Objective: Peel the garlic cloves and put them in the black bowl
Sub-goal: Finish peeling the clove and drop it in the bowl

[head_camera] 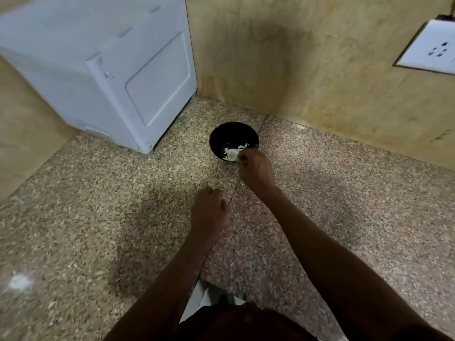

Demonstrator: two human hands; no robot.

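The black bowl (222, 136) stands on the speckled stone counter near the back corner. Several pale garlic pieces (231, 153) lie in its near side. My right hand (256, 169) reaches over the bowl's near right rim. Its fingertips are pinched together on a round white garlic clove (232, 151) just inside the bowl. My left hand (209, 210) hovers over the counter, closer to me and left of the right hand. Its fingers are curled into a loose fist and nothing shows in it.
A white appliance (110, 70) stands at the back left, its corner close to the bowl. Wood-panel walls (307, 57) close off the back and right, with a white wall socket (433, 49) at the upper right. The counter (98, 217) stretches left and right of my arms.
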